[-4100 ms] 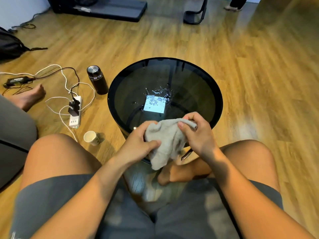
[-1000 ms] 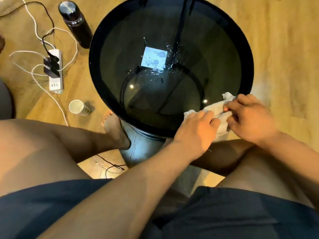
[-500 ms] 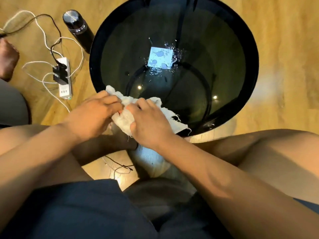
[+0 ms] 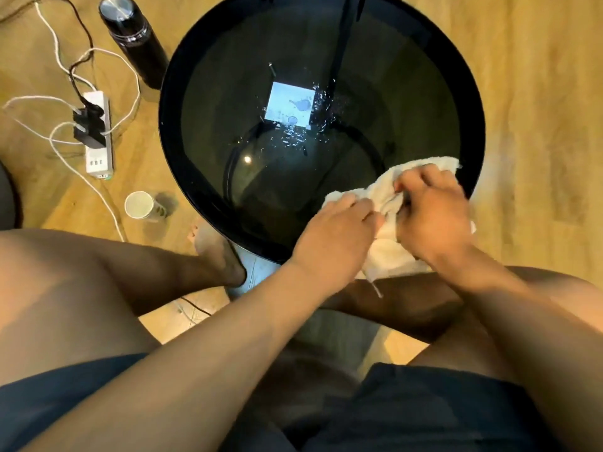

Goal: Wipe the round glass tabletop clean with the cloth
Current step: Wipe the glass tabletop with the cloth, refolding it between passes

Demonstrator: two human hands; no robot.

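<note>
The round dark glass tabletop [image 4: 208,93] with a black rim fills the upper middle of the head view. Water droplets [image 4: 306,128] glisten near its centre beside a bright square reflection. A crumpled white cloth [image 4: 391,249] lies over the near right rim. My left hand [image 4: 332,236] presses on its left part and my right hand [image 4: 430,213] clutches its right part, both shut on it. The hands hide the middle of the cloth.
On the wooden floor to the left stand a black flask [image 4: 133,37], a white power strip [image 4: 96,135] with plugs and trailing cables, and a paper cup [image 4: 140,205]. My bare foot [image 4: 215,252] rests by the table's near edge, between my knees.
Both hands and the cloth have swept from the near left rim half a second ago across to the near right rim. The droplets at the centre look the same.
</note>
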